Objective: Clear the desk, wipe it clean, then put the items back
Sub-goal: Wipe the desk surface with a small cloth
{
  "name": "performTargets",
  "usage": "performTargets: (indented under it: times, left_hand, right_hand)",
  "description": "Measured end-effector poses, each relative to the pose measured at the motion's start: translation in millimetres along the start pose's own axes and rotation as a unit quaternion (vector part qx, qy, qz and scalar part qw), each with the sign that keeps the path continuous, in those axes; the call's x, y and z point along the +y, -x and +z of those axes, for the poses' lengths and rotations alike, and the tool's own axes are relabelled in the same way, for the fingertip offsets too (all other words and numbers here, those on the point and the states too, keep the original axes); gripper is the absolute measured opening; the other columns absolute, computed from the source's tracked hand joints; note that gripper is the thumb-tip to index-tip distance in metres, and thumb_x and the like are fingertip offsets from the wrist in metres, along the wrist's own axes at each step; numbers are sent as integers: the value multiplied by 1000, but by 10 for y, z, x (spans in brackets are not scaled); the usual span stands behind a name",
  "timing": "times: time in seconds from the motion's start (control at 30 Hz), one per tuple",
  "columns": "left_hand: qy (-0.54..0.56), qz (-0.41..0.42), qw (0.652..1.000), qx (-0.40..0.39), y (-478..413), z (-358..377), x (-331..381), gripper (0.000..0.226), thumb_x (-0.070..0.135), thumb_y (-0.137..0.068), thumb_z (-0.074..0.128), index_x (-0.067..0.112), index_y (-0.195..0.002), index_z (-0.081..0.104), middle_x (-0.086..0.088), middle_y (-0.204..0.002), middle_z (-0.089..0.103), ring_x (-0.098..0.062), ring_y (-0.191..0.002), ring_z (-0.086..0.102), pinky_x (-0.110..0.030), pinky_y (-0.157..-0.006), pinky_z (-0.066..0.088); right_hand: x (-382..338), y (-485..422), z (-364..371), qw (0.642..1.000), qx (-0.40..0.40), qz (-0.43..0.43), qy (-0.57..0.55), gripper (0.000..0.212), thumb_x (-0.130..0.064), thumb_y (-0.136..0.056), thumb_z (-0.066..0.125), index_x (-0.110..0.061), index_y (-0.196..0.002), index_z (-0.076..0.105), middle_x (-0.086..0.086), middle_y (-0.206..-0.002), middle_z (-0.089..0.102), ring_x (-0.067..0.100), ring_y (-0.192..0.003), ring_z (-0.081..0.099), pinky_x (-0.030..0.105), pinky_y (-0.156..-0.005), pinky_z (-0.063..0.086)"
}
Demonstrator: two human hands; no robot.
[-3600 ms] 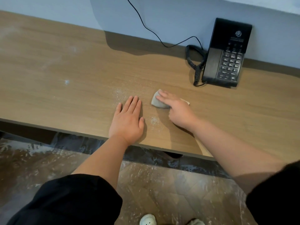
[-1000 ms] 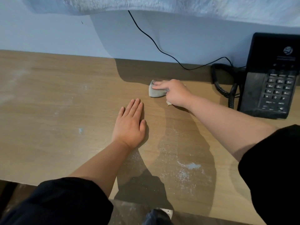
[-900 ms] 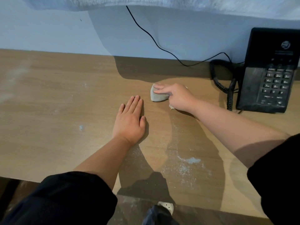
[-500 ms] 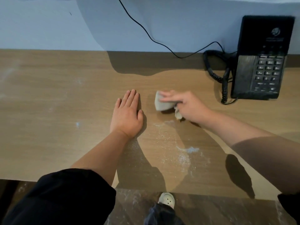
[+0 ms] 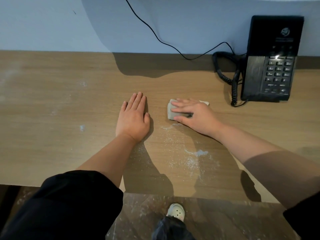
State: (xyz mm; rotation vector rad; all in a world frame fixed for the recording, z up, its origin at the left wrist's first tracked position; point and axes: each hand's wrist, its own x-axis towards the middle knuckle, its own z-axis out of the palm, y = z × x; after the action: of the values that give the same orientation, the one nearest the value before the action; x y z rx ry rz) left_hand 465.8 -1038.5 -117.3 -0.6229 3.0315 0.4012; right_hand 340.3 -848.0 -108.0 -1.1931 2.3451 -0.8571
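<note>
This looks like a hotel room or a plain office nook. A long wood-grain desk (image 5: 52, 104) runs flush against a bare pale-blue wall (image 5: 43, 23). At two o'clock a black corded desk telephone (image 5: 270, 66) with keypad and a printed logo stands by the wall, its coiled cord (image 5: 233, 87) beside it. At six o'clock lies a dusty, marble-patterned floor (image 5: 216, 220).

The right hand (image 5: 194, 115) covers most of the cloth (image 5: 171, 111), the phone (image 5: 271, 66) buttons are too small to read, and the surface (image 5: 52, 101) runs off both sides.
</note>
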Motion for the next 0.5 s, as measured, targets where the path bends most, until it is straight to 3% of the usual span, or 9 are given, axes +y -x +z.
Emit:
performTargets:
  times: [0.2, 0.37, 0.5]
  left_hand:
    - [11, 2, 1000, 6, -9, 13, -14, 59, 25, -101, 34, 12, -156, 17, -1, -164, 7, -15, -151, 0, -36, -123, 0]
    - [14, 1, 1000, 4, -4, 9, -13, 59, 25, -101, 33, 13, -156, 16, -1, -164, 6, -14, -151, -1, -36, -123, 0]
    - [13, 4, 1000, 7, -16, 6, -14, 59, 26, -101, 33, 13, -156, 17, -1, -164, 7, -14, -151, -1, -36, -123, 0]
  right_hand:
    - [-35, -26, 80, 997, 66, 30, -36, 34, -17, -84, 72, -17, -117, 68, -7, -131, 59, 4, -130, 46, 19, -114, 22]
    - [-8, -41, 50, 999, 35, 17, 3, 49, -15, -87, 68, -21, -134, 55, -9, -142, 49, 6, -134, 40, 24, -116, 24]
    - [-53, -65, 16, 999, -6, -5, 34, 48, -7, -90, 62, -20, -136, 53, -8, -146, 43, 6, -138, 33, 19, -116, 15]
